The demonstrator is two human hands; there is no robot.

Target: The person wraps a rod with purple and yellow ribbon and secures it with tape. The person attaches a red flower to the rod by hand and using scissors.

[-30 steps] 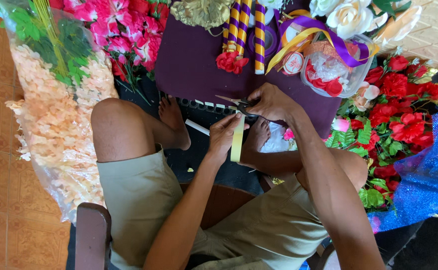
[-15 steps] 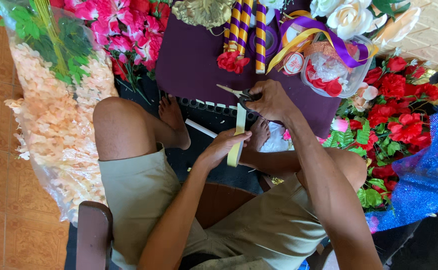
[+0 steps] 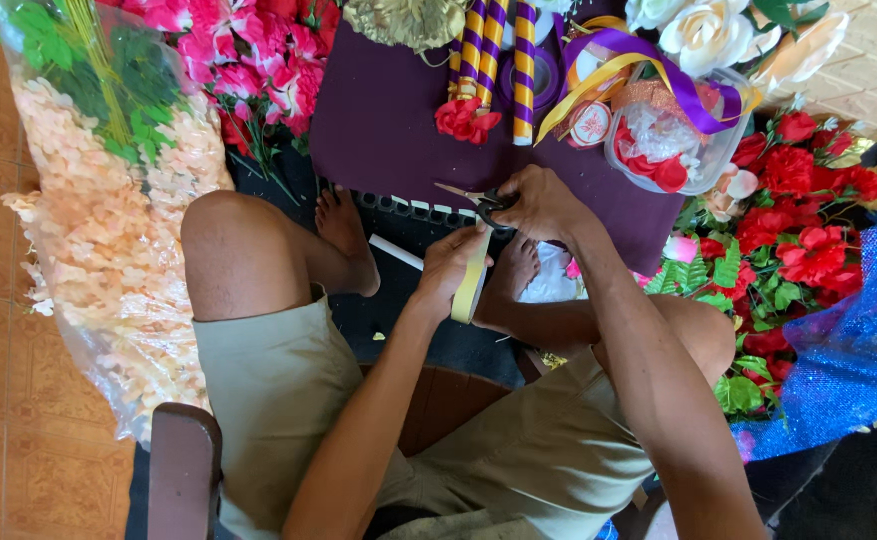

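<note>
Pinching a pale yellow ribbon strip [image 3: 470, 285] between its fingers, the left hand [image 3: 448, 270] holds it upright just above the bare feet, at the near edge of the purple board [image 3: 383, 140]. The right hand [image 3: 543, 205] has its fingers curled shut through the handles of the scissors [image 3: 473, 197], whose blades point left, right at the strip's top end. Striped purple-and-gold sticks [image 3: 498, 50] lie at the board's far edge, red flowers [image 3: 808, 220] to its right, and a bag of peach flowers [image 3: 98, 240] to its left.
</note>
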